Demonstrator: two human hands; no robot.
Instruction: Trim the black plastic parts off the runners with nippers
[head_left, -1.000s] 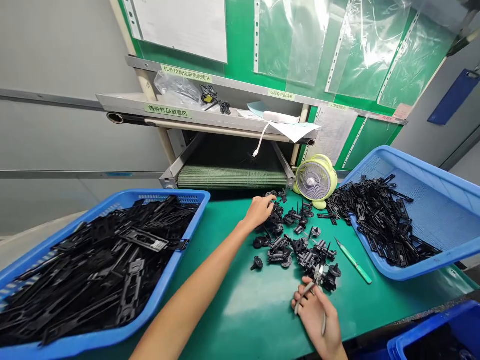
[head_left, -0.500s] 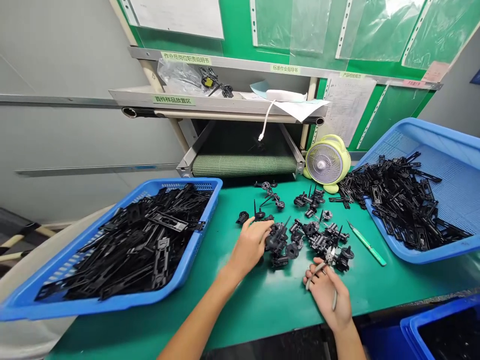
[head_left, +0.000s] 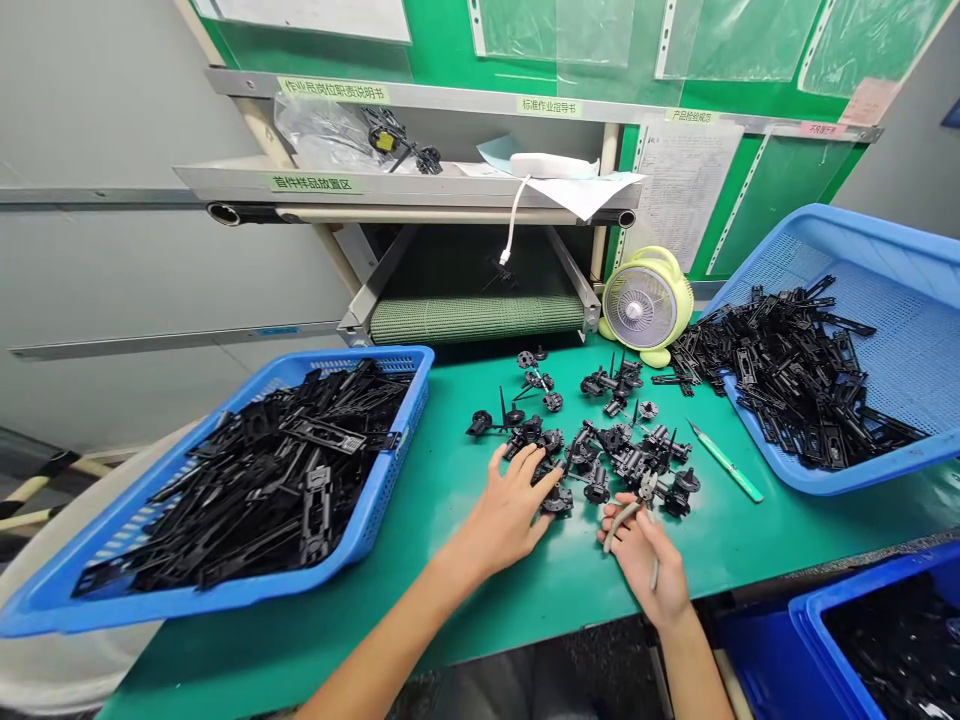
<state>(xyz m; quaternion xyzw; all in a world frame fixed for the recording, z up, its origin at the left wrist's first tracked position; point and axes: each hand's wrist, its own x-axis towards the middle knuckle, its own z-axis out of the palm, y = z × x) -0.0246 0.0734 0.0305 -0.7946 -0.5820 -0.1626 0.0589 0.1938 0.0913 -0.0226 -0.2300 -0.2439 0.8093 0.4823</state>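
Observation:
My left hand (head_left: 505, 512) reaches over the near left part of a pile of black plastic assemblies (head_left: 632, 455). Its fingers are spread and touch the parts at their tips; a black piece (head_left: 557, 500) lies beside the thumb and forefinger. My right hand (head_left: 651, 557) is palm up, closed round the grey handles of a pair of cutting pliers (head_left: 646, 488). The metal jaws point away from me at the pile's near right edge. Farther back lie smaller groups of assemblies (head_left: 613, 382), some with thin upright rods.
A blue basket (head_left: 367, 545) of long black parts stands at left. Another blue basket (head_left: 900, 320) at right is tipped, its parts spilling onto the green table. A green craft knife (head_left: 725, 460), a small fan (head_left: 646, 305) and a conveyor belt (head_left: 480, 317) are near. A blue bin (head_left: 806, 610) sits below right.
My left hand has moved slightly right and nearer, its fingers spreading over the pile. My right hand keeps hold of the pliers. The whole view has shifted a little.

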